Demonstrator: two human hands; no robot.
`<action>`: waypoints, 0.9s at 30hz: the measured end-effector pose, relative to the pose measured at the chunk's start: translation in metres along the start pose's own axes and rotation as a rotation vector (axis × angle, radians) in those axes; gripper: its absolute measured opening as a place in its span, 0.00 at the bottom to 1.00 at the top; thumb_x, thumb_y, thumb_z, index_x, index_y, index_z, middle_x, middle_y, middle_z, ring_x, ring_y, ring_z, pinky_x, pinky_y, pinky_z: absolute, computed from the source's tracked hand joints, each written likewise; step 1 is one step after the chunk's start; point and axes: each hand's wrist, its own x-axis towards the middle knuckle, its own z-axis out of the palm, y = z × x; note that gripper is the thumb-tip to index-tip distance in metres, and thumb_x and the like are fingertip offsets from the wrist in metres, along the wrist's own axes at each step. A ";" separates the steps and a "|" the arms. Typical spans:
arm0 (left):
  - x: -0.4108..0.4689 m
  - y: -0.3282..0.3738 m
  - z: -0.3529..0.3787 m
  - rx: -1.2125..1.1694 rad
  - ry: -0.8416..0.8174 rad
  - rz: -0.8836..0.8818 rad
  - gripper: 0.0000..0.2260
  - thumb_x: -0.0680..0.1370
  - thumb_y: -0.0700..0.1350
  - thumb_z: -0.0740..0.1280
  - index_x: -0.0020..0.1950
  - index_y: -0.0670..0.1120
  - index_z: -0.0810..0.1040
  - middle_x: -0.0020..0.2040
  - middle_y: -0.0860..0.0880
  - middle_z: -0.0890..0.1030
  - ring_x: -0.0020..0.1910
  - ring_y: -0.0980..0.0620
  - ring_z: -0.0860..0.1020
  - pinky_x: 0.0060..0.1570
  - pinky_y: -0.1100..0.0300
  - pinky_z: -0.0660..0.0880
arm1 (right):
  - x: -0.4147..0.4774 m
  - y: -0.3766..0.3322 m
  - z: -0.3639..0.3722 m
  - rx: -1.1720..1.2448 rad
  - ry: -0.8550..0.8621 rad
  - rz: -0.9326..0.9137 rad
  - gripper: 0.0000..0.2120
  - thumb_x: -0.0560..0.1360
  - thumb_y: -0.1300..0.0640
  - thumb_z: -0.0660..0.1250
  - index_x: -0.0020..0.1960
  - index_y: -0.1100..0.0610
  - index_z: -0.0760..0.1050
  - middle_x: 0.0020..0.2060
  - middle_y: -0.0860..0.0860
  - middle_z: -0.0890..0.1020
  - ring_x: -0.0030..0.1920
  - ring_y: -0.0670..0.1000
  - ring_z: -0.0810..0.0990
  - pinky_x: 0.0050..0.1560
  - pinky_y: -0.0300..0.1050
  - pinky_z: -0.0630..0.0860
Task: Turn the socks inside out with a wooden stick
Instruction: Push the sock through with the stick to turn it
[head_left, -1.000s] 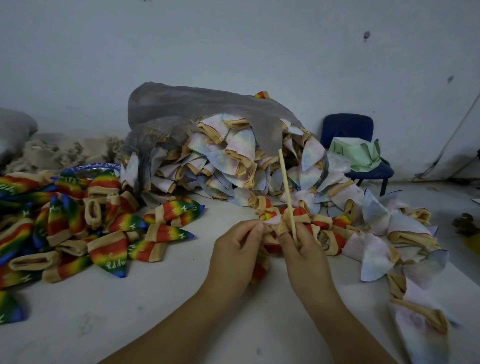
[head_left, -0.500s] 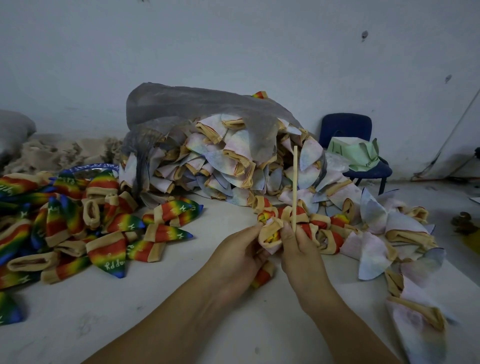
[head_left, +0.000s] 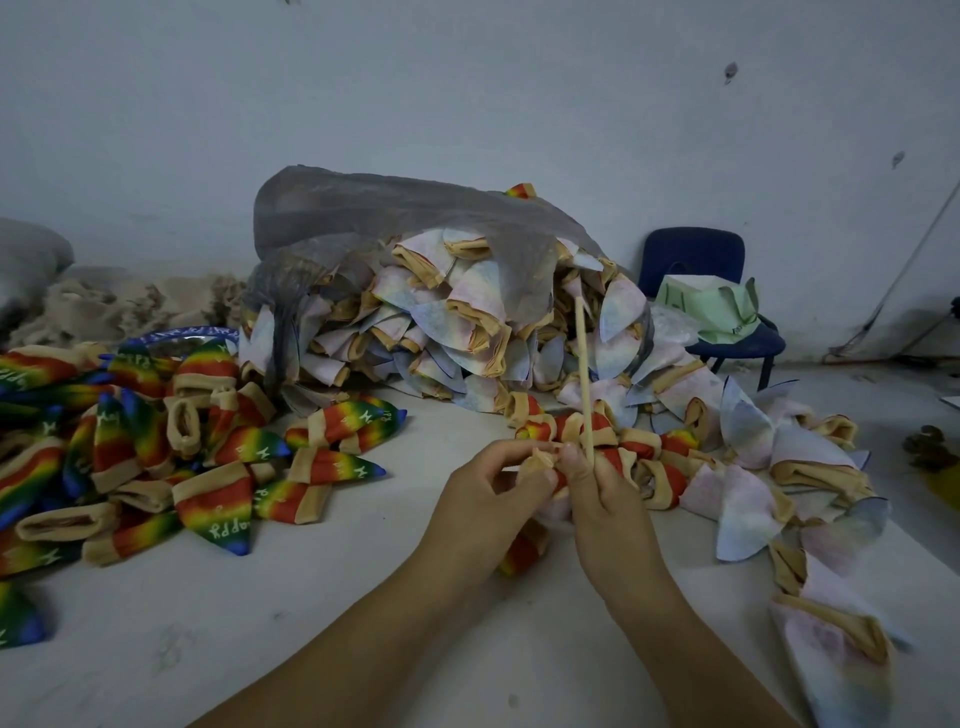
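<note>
My right hand (head_left: 605, 496) grips a thin wooden stick (head_left: 583, 364) that stands almost upright, its top in front of the sock bag. My left hand (head_left: 485, 499) pinches the tan cuff of a rainbow sock (head_left: 540, 462) held between both hands. The sock's red and yellow end (head_left: 522, 553) hangs below my left palm. The stick's lower end is hidden behind my fingers and the sock.
A grey plastic bag (head_left: 395, 218) spills pale inside-out socks (head_left: 467, 332) across the white table (head_left: 311, 623) and down the right side (head_left: 753, 499). Rainbow socks (head_left: 156, 457) are piled at left. A blue chair (head_left: 691, 260) with green cloth stands behind.
The stick has swung from leaning left to nearly upright. My hands have bunched the sock's cuff up closer to the stick, and the left fingers have shifted their pinch.
</note>
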 end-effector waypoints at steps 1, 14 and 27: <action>0.001 0.000 0.000 -0.002 0.014 -0.011 0.06 0.78 0.49 0.69 0.51 0.62 0.81 0.49 0.63 0.83 0.51 0.63 0.80 0.52 0.63 0.78 | -0.001 -0.001 0.001 -0.019 -0.008 -0.020 0.16 0.74 0.39 0.55 0.41 0.48 0.76 0.30 0.41 0.79 0.33 0.39 0.76 0.33 0.29 0.70; -0.003 -0.004 0.002 -0.149 0.258 0.060 0.06 0.80 0.48 0.67 0.49 0.57 0.83 0.48 0.61 0.84 0.49 0.64 0.80 0.44 0.72 0.76 | -0.003 0.000 0.005 -0.281 -0.034 -0.124 0.20 0.73 0.34 0.54 0.50 0.48 0.72 0.41 0.45 0.79 0.42 0.43 0.79 0.42 0.49 0.78; -0.003 0.000 0.001 -0.279 0.386 0.088 0.09 0.78 0.49 0.70 0.46 0.64 0.84 0.48 0.60 0.85 0.50 0.64 0.81 0.43 0.72 0.75 | -0.006 -0.007 0.013 -0.083 -0.103 0.138 0.06 0.76 0.43 0.63 0.43 0.42 0.77 0.38 0.43 0.82 0.39 0.39 0.80 0.36 0.31 0.74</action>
